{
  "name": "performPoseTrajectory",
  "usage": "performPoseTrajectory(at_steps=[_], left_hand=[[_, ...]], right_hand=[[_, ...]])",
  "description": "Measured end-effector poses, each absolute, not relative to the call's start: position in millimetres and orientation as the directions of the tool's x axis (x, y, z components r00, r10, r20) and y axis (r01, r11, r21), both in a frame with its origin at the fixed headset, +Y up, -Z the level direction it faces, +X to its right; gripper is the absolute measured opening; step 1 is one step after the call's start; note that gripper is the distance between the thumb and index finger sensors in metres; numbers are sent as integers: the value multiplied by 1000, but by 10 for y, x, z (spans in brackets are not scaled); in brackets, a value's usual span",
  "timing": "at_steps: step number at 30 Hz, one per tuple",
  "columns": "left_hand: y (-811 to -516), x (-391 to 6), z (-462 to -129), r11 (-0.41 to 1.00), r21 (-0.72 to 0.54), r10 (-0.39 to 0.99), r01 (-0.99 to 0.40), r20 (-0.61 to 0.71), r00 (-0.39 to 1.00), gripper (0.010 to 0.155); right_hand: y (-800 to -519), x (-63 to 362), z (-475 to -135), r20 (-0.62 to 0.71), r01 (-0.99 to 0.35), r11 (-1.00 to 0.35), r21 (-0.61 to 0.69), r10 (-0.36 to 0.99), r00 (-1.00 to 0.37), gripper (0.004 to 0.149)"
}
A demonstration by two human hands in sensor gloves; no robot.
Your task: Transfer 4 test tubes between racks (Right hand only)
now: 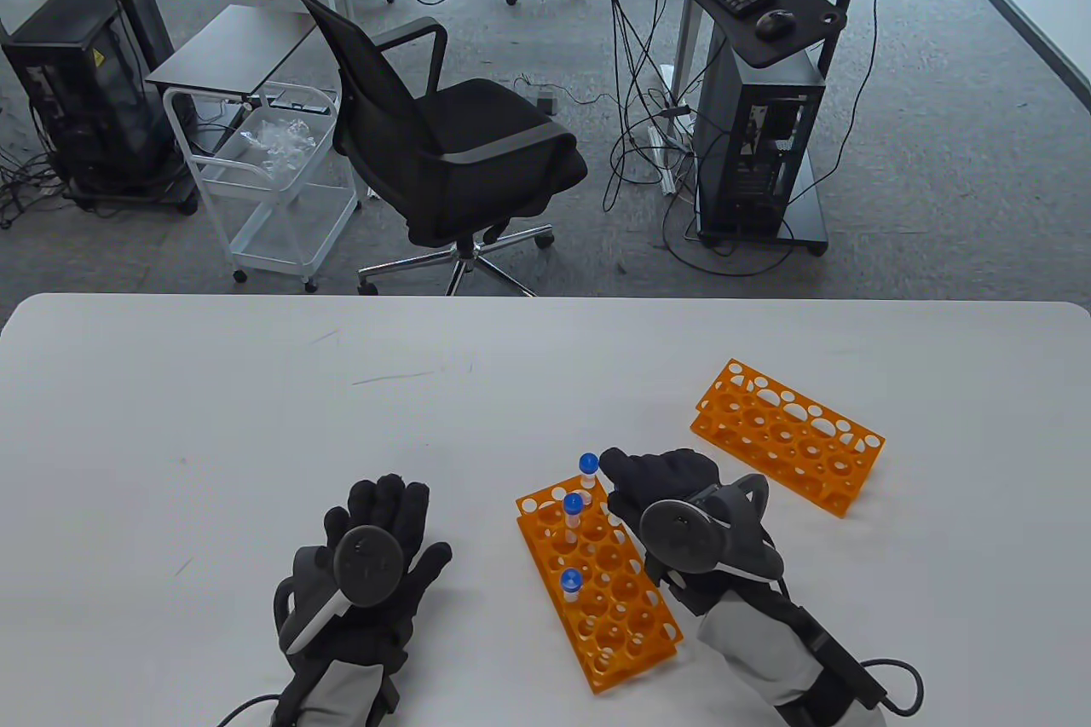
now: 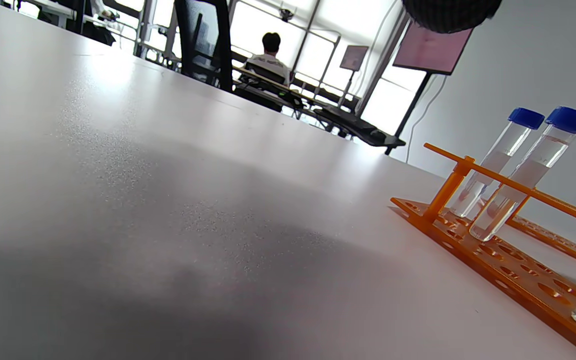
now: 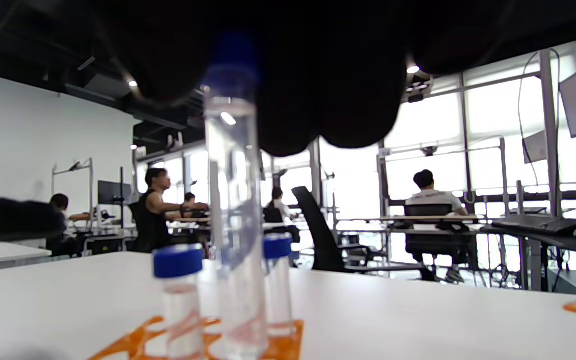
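In the right wrist view alone, the right hand (image 3: 318, 75) grip clamps a test tube (image 3: 235, 225).

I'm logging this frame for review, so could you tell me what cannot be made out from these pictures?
- Table view: the right hand and its tracker cover its fingers; contact with the top test tube is unclear.
- Right wrist view: the raised tube is blurred; its cap vanishes into dark fingers.
- Left wrist view: the near rack is cut by the right edge, so a tube count is impossible.
- Table view: the far rack shows no tubes, though its holes are too small for certainty.
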State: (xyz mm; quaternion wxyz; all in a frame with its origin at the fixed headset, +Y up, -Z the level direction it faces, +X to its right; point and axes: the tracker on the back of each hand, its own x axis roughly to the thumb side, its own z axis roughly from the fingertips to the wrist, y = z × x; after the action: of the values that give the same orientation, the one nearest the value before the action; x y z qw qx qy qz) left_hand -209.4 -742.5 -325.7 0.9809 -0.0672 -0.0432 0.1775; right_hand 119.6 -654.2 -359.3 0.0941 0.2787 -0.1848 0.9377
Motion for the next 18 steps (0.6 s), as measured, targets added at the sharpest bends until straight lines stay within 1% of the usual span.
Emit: performPoseTrajectory(at_steps=[6, 18], left_hand=[[-7424, -2095, -3256, 928, -146, 354, -342, 61, 933, 71], [-7420, -2099, -3251, 928, -150, 353, -342, 55, 934, 71]], right_hand=[[-6617, 1185, -3577, 559, -275, -922, -272, 81, -825, 50], [-6676, 1187, -3579, 553, -261, -928, -265, 76, -829, 50]])
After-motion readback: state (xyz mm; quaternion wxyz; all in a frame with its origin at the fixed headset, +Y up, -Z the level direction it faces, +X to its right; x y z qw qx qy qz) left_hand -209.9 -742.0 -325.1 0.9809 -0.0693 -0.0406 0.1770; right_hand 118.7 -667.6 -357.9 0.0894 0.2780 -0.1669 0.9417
